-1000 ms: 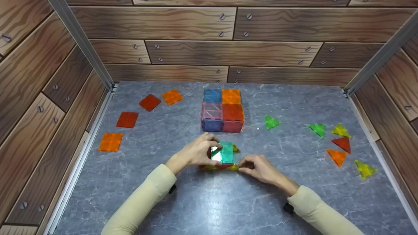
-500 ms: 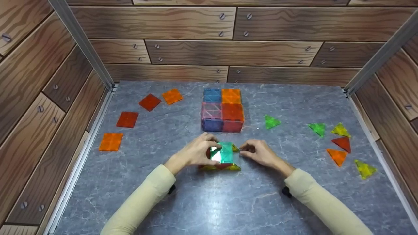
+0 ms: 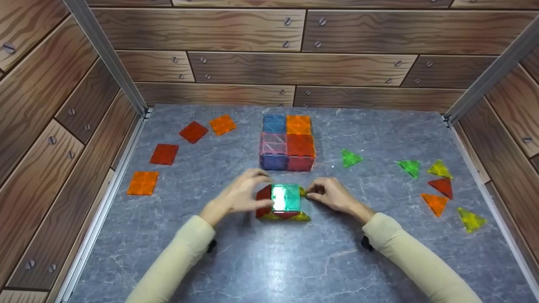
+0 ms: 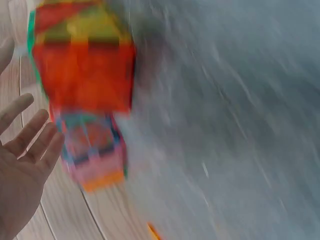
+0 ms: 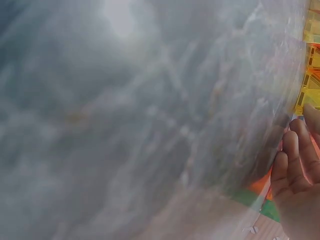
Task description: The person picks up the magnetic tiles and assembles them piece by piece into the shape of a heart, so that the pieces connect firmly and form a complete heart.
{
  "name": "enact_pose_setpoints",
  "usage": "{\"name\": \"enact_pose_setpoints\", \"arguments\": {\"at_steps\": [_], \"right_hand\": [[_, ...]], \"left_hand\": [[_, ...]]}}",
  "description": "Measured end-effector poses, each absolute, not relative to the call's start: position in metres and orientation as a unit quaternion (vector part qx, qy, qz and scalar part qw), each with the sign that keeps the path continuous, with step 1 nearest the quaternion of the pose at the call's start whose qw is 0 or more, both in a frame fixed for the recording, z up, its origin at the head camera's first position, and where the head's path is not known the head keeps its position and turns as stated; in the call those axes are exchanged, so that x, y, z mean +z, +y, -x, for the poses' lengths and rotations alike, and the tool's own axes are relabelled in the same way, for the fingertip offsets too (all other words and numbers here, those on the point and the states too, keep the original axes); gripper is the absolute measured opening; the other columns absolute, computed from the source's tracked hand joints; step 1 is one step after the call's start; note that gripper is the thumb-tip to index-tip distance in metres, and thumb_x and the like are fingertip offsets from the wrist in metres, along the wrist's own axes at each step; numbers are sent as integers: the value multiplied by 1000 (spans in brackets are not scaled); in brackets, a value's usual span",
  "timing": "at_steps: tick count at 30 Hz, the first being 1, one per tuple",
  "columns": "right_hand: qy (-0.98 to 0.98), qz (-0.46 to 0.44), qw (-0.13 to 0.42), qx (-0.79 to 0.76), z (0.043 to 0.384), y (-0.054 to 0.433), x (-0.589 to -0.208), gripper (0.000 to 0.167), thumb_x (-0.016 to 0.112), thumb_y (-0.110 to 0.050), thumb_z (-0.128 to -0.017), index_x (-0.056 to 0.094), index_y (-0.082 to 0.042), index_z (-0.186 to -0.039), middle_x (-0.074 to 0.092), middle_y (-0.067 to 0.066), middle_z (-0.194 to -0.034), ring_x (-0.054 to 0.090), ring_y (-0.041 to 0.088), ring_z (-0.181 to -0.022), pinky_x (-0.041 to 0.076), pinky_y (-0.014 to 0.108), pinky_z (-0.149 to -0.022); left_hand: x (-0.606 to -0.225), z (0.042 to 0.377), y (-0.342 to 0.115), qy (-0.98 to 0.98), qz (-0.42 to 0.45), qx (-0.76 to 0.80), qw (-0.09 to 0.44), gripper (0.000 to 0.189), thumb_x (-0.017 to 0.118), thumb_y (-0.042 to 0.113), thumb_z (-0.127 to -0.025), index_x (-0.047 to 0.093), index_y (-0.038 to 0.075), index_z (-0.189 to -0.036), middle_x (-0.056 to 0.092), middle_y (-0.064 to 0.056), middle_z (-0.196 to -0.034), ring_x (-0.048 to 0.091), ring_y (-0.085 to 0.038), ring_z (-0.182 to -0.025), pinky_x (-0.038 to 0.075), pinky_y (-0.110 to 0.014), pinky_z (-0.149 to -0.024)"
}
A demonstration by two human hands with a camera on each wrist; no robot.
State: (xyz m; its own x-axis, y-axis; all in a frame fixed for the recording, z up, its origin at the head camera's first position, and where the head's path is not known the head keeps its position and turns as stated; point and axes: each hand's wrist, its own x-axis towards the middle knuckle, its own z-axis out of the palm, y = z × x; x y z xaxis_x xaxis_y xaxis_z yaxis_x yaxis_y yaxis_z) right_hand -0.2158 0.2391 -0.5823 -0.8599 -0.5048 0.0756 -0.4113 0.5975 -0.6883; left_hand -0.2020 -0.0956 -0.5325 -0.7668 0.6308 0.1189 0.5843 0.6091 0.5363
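Observation:
A small structure of translucent magnetic tiles stands before the person, with a teal square tile (image 3: 292,197) on top. A red tile (image 3: 264,198) leans on its left side, and yellow and red triangles line its front. The left hand (image 3: 239,194) is beside the left end, fingers spread and blurred; in the left wrist view its fingers are straight and apart from the tiles. At the structure's right rear, the right hand (image 3: 332,195) pinches the corner of a yellow triangle tile (image 3: 302,191) between thumb and index finger. The right wrist view shows the yellow tiles (image 5: 311,95) only partly.
Behind stands a box of tiles (image 3: 300,145) in blue, orange, pink and red. Loose red and orange squares (image 3: 164,154) lie at the left. A green triangle (image 3: 350,158) and several other triangles (image 3: 435,204) lie at the right. Wood-patterned walls enclose the grey table.
The right hand has moved from the front right corner to the rear right yellow triangle. The left hand has let go of the teal-topped structure and drawn left.

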Motion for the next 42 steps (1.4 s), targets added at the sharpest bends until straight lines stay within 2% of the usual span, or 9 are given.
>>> {"name": "enact_pose_setpoints", "arguments": {"at_steps": [7,13,17,20,26,33,39,42], "right_hand": [[890,254,75,-370,215,237,-581,10,80,-16,-94,80,-10,-102,80,8,-97,66,10,-82,53,21,-74],[891,260,77,-364,215,236,-580,11,80,-17,-94,80,-11,-103,80,7,-98,68,11,-84,54,22,-76],[890,262,75,-367,215,236,-580,10,80,-16,-94,80,-11,-102,80,7,-95,63,6,-79,50,20,-71],[889,261,77,-368,215,236,-579,9,80,-17,-94,81,-11,-102,80,7,-94,58,3,-76,48,19,-69],[891,257,76,-367,215,237,-579,9,80,-17,-94,80,-11,-102,80,7,-95,60,4,-78,49,19,-70],[888,253,84,-374,215,238,-580,11,80,-16,-94,80,-10,-103,80,9,-97,64,7,-82,52,20,-73],[888,257,78,-373,216,238,-580,11,80,-14,-93,80,-10,-103,80,9,-98,68,12,-84,55,22,-76],[888,257,77,-373,216,239,-579,11,80,-15,-93,80,-10,-103,80,9,-98,68,12,-85,55,22,-76]], "left_hand": [[-543,223,-206,932,-186,311,-10,64,80,44,-92,65,5,-140,56,-26,-150,51,-45,-140,40,-64,-120],[-558,219,-306,959,-56,278,-30,65,75,42,-96,61,0,-143,53,-32,-150,45,-52,-141,34,-69,-121],[-569,203,-349,963,27,265,-24,76,73,48,-96,53,-4,-148,46,-36,-152,43,-54,-139,37,-70,-117],[-577,192,-368,965,81,251,-6,88,72,54,-95,45,-7,-153,41,-40,-150,42,-55,-131,41,-70,-109],[-580,189,-378,966,108,234,24,99,71,59,-93,38,-10,-155,35,-45,-149,38,-58,-130,39,-71,-109],[-573,193,-371,969,92,226,36,88,74,50,-92,46,-11,-150,43,-47,-142,42,-58,-127,42,-70,-108],[-564,201,-342,968,45,247,-2,75,76,39,-89,55,-6,-145,51,-37,-137,44,-51,-126,47,-66,-103],[-556,204,-316,964,0,264,-27,69,79,35,-86,61,-3,-141,53,-32,-139,44,-48,-130,44,-64,-108]]}}
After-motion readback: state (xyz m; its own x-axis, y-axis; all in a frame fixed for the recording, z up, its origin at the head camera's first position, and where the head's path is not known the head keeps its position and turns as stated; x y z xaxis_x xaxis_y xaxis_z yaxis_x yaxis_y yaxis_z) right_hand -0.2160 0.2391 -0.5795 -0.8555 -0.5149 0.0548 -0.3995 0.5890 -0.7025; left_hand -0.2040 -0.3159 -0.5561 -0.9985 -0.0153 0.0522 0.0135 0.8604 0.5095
